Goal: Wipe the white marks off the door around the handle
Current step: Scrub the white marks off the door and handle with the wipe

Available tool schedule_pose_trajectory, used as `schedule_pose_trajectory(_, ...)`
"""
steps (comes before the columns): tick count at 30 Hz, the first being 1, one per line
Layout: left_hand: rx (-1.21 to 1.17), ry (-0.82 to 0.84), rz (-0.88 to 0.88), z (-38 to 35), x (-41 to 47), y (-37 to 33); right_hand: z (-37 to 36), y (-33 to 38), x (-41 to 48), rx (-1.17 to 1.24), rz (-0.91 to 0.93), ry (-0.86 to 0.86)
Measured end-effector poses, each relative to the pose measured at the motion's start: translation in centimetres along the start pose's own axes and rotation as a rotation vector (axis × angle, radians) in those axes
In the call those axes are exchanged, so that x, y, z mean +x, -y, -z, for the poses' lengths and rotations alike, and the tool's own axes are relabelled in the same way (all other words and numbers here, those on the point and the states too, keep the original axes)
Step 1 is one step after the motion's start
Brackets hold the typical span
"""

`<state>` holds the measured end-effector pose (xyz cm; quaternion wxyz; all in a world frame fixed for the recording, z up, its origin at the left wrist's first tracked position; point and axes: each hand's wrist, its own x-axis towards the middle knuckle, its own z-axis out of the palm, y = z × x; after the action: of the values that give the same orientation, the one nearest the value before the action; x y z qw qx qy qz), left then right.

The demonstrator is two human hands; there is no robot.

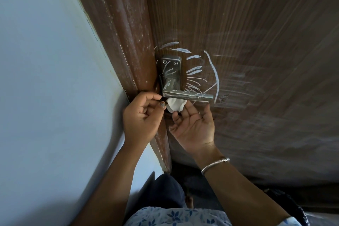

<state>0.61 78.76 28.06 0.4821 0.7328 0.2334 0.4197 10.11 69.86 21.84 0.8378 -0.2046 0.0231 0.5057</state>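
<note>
A brown wood-grain door [256, 24] carries a steel lever handle [187, 95] on a metal plate [170, 73]. White chalk-like marks [214, 73] curve around the handle, and more streaks cross the plate itself. Just below the lever sits a crumpled white tissue [175, 105]. My left hand [143, 115] pinches its left side with thumb and fingers. My right hand [194, 124], palm up with a silver bangle on the wrist, holds its right side with the fingertips. Both hands are under the lever, close to the door edge.
A reddish-brown door frame [124, 42] with scuffed paint runs along the door's left edge. A pale blue-grey wall [45, 79] fills the left. Faint smeared white haze lies on the door to the right of the handle. Dark floor and my foot show below.
</note>
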Motion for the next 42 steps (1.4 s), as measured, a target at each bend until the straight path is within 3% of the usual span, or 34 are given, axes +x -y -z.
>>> schedule_pose_trajectory(10,-0.115,0.016,0.018,0.0,-0.1,0.1,-2.6,-0.8,0.3,0.078,-0.051,0.098)
schedule_pose_trajectory(14,-0.083,0.007,0.029,0.0,0.0,0.3,-1.7,-1.2,-0.1,0.035,-0.08,-0.019)
schedule_pose_trajectory(21,-0.023,-0.052,0.0,-0.1,-0.2,0.6,-2.4,-1.0,1.2,-0.055,0.053,-0.443)
schedule_pose_trajectory(25,0.009,-0.052,-0.024,-0.1,-0.1,0.9,-3.5,-0.9,2.8,-0.109,0.114,-0.507)
schedule_pose_trajectory(34,0.013,-0.032,-0.061,0.0,-0.2,1.4,-4.2,-2.3,3.5,-0.087,-0.004,-0.367)
schedule_pose_trajectory(42,0.003,-0.033,-0.046,0.0,-0.1,1.2,-4.7,-2.7,3.9,-0.034,-0.072,-0.363)
